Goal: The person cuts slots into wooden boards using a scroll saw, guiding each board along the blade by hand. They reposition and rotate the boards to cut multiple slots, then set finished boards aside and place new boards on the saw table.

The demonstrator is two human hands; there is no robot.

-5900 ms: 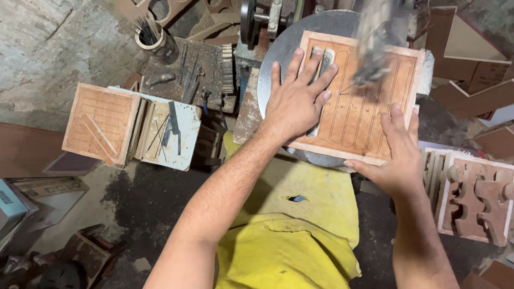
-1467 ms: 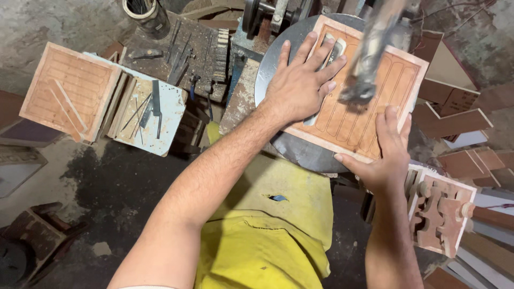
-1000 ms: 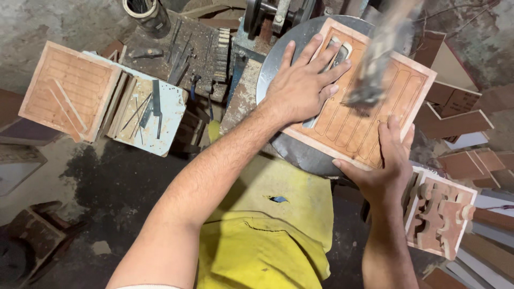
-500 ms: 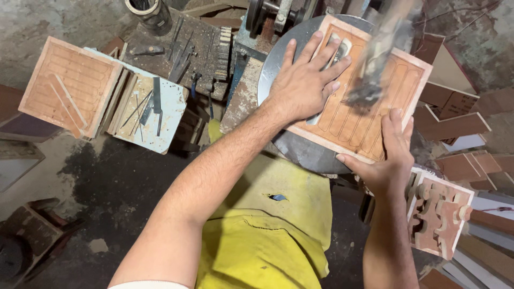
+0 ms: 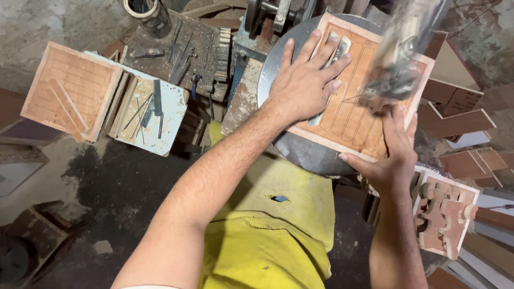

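A square wooden panel (image 5: 350, 115) with long slots marked and cut in it lies on a round metal machine table (image 5: 302, 152). My left hand (image 5: 302, 85) presses flat on the panel's left part, fingers spread over one cut slot. At the panel's near right edge, my right hand (image 5: 391, 155) has its fingers on top and its thumb along the side. A blurred machine arm (image 5: 401, 64) hangs over the panel's right part, just beyond my right fingertips.
At the left lie a second slotted panel (image 5: 72, 91) and a pale board (image 5: 152, 115) with thin blades. A cut fretwork piece (image 5: 444, 214) sits at the lower right, with wooden offcuts (image 5: 455, 118) behind. Yellow cloth (image 5: 267, 235) covers my lap.
The panel has turned a little on the round table under both hands. My right hand has shifted slightly along the near edge. My left hand stays flat on the panel.
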